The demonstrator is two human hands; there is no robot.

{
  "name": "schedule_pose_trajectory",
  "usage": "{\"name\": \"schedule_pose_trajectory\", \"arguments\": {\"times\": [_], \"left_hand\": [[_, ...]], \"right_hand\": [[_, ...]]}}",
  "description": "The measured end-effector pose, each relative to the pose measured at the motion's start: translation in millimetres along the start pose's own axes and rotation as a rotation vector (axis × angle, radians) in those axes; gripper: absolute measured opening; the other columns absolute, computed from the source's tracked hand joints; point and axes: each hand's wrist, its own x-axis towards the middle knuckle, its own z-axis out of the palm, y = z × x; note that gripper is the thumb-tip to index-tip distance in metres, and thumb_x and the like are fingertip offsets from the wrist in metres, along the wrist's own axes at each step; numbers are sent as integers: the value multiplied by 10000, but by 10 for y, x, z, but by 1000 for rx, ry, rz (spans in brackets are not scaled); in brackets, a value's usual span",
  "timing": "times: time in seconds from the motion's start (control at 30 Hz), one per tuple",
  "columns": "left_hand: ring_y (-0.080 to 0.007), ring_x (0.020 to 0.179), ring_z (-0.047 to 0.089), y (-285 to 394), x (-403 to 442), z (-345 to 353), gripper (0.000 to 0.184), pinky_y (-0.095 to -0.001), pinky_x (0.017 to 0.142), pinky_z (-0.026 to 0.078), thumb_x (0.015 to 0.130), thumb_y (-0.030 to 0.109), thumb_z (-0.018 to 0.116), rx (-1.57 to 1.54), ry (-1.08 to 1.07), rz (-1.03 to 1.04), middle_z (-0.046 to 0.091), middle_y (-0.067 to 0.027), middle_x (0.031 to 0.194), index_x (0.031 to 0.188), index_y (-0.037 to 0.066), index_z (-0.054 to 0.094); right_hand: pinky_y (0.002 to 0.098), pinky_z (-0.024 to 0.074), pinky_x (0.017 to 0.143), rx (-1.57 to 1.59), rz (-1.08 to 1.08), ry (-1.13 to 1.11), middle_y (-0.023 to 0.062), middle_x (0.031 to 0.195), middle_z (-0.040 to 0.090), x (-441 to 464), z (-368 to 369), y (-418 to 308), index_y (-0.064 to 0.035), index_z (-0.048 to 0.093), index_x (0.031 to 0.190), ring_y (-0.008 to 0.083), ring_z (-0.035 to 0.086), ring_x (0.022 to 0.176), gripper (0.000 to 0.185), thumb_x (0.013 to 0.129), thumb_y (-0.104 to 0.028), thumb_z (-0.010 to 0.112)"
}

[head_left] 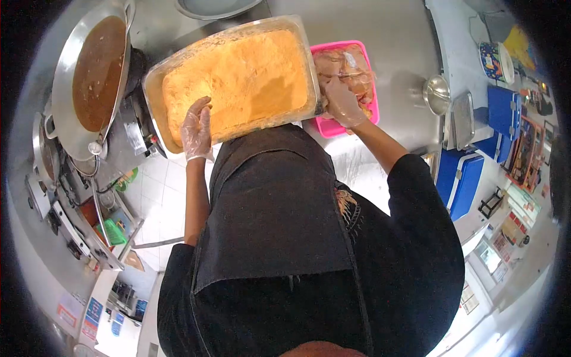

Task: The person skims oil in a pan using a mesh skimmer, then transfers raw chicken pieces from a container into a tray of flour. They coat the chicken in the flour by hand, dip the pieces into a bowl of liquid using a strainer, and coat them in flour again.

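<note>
Kitchen indicated, commercial in look; steel counter (404, 65) laid with tray (156, 113) of orange powder (244, 71) and pink tub (327, 130) of raw meat (345, 62); brown liquid (100, 74) held in big wok (65, 89) at left; clear gloves (196, 131) and dark apron (273, 220) worn; floor (154, 187) tiled in white; blue cool boxes (468, 187) placed at right.

Raw meat pieces (355, 60) fill a pink basket (329, 128) beside a tray (153, 98) of orange powder (238, 77).
</note>
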Motion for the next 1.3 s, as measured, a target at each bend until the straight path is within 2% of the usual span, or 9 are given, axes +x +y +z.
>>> {"name": "schedule_pose_trajectory", "arguments": {"times": [0.17, 0.4, 0.63, 0.77, 0.83, 0.93, 1.03, 1.17, 1.3], "left_hand": [[-173, 1069, 665, 94, -92, -73, 338, -336, 978, 492, 1048, 295, 588, 11, 3, -42, 705, -92, 1183, 1250, 33, 657], [-171, 1050, 672, 132, -9, -203, 307, -320, 960, 500, 1059, 251, 568, 45, -5, 14, 708, -89, 1178, 1241, 21, 659], [-178, 1031, 681, 166, 37, -256, 281, -322, 940, 514, 1058, 212, 564, 42, -2, 43, 717, -91, 1152, 1236, 18, 661], [-186, 1040, 684, 135, 16, -466, 271, -335, 938, 518, 1054, 205, 565, 70, -44, 46, 718, -103, 1168, 1229, 23, 663], [-194, 1045, 687, 0, 17, -713, 271, -340, 939, 519, 1051, 208, 567, 73, -30, 67, 719, -111, 1178, 1226, 25, 663], [-217, 1059, 693, -139, -6, -943, 302, -350, 960, 518, 1049, 241, 575, 44, -14, 39, 722, -120, 1190, 1243, 25, 658], [-227, 1113, 684, -289, -37, -1134, 325, -362, 988, 510, 1047, 277, 582, 55, -6, -7, 723, -123, 1203, 1242, 30, 662], [-244, 1179, 664, -431, -86, -1308, 376, -372, 1015, 498, 1037, 343, 592, 91, 3, 19, 718, -132, 1225, 1230, 29, 668], [-241, 1166, 666, -475, -100, -1431, 370, -370, 1013, 499, 1041, 331, 587, 89, 13, 17, 719, -131, 1218, 1233, 25, 667]], "right_hand": [[446, 517, 957, 239, -162, 248, 209, 1155, 623, -71, 116, 410, -45, 628, 1187, 427, 626, 1046, 538, 701, -153, 833], [377, 504, 958, 434, 189, 556, 129, 1097, 681, -175, 424, 1043, -39, 630, 1146, 313, 638, 1063, 450, 738, -96, 810], [371, 551, 833, 1423, 714, 601, 102, 1091, 687, -391, 298, 896, -13, 610, 1129, 231, 666, 994, 353, 834, -86, 788], [352, 567, 844, 1040, 425, 783, 118, 1072, 678, -436, 251, 936, -59, 600, 1033, 227, 682, 987, 327, 783, 67, 768], [366, 540, 871, 1051, 167, 802, 106, 1046, 697, -411, -189, 425, -41, 621, 1068, 205, 669, 995, 324, 799, -35, 803], [337, 565, 867, 848, -133, 670, 147, 1123, 680, -272, -742, -391, -62, 606, 1017, 231, 676, 999, 314, 795, 104, 753], [335, 566, 852, 335, -140, 599, 115, 1044, 705, 18, -860, -1291, -29, 656, 1000, 197, 684, 965, 278, 790, -14, 837], [340, 558, 812, 1003, -59, 192, 66, 942, 716, 689, -223, -1769, -49, 685, 1022, 193, 680, 852, 279, 796, -108, 838], [383, 542, 798, 581, 34, 477, 163, 968, 719, 1109, 165, -1958, -5, 674, 1021, 321, 701, 882, 328, 742, -94, 822]]}}
